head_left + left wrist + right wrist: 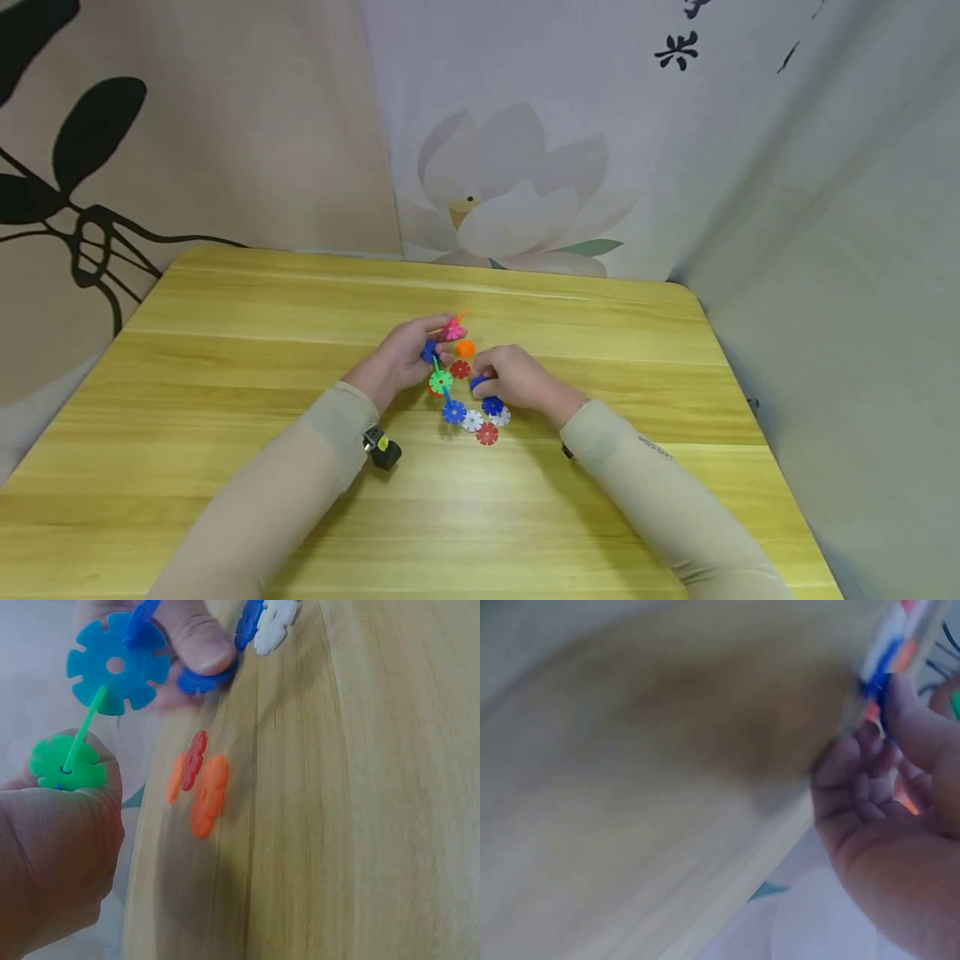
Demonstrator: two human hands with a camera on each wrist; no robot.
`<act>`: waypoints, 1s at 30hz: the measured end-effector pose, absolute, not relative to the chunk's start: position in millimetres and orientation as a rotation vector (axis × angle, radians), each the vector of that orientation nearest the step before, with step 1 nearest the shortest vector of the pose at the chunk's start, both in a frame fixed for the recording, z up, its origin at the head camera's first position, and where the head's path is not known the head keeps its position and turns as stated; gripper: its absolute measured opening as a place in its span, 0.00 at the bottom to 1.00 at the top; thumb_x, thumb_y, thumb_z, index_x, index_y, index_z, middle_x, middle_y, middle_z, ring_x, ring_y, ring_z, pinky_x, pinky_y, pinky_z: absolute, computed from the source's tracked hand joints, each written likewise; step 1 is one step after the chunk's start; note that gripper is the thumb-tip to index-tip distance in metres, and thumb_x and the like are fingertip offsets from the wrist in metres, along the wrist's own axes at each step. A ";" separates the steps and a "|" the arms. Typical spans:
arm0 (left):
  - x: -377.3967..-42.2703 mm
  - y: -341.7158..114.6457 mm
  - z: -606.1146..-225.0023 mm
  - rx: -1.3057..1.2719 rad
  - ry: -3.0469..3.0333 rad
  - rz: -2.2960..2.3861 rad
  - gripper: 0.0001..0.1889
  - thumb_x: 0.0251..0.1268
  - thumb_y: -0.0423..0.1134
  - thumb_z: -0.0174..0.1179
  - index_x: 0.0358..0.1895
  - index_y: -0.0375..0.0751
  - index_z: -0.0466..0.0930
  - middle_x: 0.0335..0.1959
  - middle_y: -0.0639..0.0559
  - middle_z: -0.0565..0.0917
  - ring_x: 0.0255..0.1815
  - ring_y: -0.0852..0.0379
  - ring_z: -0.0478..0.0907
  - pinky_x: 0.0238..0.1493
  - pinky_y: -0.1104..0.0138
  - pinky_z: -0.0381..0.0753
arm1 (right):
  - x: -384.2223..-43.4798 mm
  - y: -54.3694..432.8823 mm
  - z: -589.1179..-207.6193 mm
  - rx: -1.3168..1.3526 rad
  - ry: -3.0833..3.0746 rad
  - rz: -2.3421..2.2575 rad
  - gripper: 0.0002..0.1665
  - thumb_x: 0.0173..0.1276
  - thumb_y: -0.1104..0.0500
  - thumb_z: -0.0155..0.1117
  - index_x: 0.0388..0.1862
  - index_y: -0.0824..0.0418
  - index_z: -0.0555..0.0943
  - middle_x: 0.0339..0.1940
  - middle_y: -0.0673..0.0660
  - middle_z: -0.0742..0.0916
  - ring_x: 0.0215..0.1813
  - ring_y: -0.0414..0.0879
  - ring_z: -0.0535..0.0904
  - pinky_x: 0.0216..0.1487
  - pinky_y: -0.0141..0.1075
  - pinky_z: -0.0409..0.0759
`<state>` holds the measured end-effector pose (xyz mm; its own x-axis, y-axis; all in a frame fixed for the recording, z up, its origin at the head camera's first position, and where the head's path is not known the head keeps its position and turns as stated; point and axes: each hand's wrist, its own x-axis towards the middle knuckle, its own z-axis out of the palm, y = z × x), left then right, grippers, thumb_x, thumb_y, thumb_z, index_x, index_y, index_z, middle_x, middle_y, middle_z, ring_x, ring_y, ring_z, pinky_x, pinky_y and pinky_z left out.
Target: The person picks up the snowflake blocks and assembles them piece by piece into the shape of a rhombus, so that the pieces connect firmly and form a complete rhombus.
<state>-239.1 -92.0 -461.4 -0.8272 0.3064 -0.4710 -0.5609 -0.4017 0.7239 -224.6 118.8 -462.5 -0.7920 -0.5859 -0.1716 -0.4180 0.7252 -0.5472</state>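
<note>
My left hand holds a joined piece of notched plastic snowflake discs, with a pink disc by its fingertips. A green disc and a light blue disc belong to that piece, set at angles to each other. To the right, my right hand pinches a dark blue snowflake disc between thumb and fingers. In the right wrist view the blue disc shows edge-on beside the thumb. The light blue disc hangs nearest the right hand in the left wrist view.
Between the hands lie an orange disc and a red disc on the wooden table. Nearer the front are a white disc, another red disc and a blue disc. A curtain hangs behind the table.
</note>
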 end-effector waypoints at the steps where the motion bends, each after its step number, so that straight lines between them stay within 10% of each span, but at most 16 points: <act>1: -238.8 -91.7 -461.5 -0.326 1.298 2.229 0.12 0.86 0.45 0.54 0.58 0.40 0.74 0.42 0.51 0.83 0.22 0.66 0.66 0.25 0.77 0.70 | -226.9 122.1 -460.6 -0.712 2.597 -0.765 0.06 0.72 0.56 0.76 0.42 0.58 0.89 0.36 0.52 0.90 0.38 0.43 0.81 0.43 0.36 0.85; 10: -234.4 -87.3 -462.5 -0.231 1.264 2.161 0.10 0.84 0.43 0.59 0.45 0.40 0.83 0.32 0.55 0.81 0.17 0.68 0.65 0.19 0.80 0.67 | -253.5 124.4 -429.7 0.000 2.199 -1.713 0.20 0.84 0.58 0.61 0.66 0.68 0.82 0.55 0.69 0.90 0.41 0.45 0.90 0.53 0.42 0.93; 30: -234.0 -78.9 -457.6 -0.184 1.402 2.011 0.15 0.83 0.44 0.60 0.56 0.33 0.79 0.27 0.58 0.75 0.18 0.68 0.62 0.19 0.79 0.65 | -257.7 127.6 -424.6 -0.274 2.653 -1.167 0.18 0.84 0.50 0.61 0.59 0.59 0.89 0.35 0.58 0.90 0.32 0.43 0.82 0.30 0.31 0.80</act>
